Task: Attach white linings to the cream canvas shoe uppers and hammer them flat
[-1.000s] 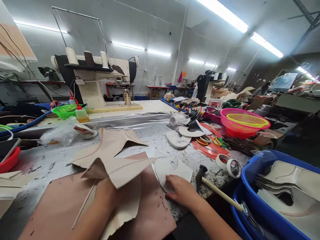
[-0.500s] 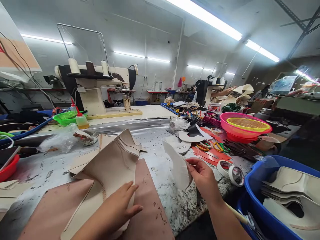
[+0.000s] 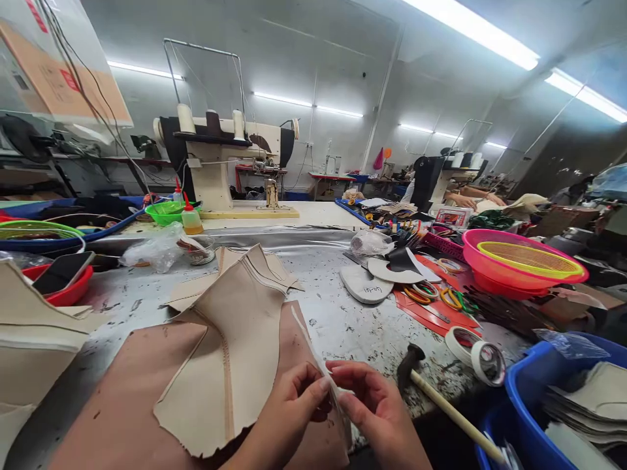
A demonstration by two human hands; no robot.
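Between my two hands is a thin white curved sheet point(image 3: 312, 341), turned almost edge-on to me. My left hand point(image 3: 301, 401) pinches its near edge, fingers bent. From the other side my right hand point(image 3: 368, 406) grips the same sheet between thumb and fingers. Just left of my hands, a stitched beige leather piece point(image 3: 240, 326) with a brown seam lies on a reddish-brown board point(image 3: 142, 385). More beige pieces point(image 3: 193, 292) lie under its far end. To the right of my right hand rests a hammer point(image 3: 448, 408) with a pale wooden handle.
Tape rolls point(image 3: 475, 354), scissors point(image 3: 421, 294) and a pink basket point(image 3: 522, 261) lie on the right. A blue tub point(image 3: 533, 372) holding stacked pieces stands at the table edge. A sewing machine point(image 3: 215, 170) stands behind. Beige pieces point(image 3: 34, 346) lie far left. A co-worker's hands point(image 3: 473, 198) show at back right.
My left hand has left the beige leather piece and now pinches the white sheet too. My right hand has brought the sheet left and lower. The view has turned left; the hammer head now shows.
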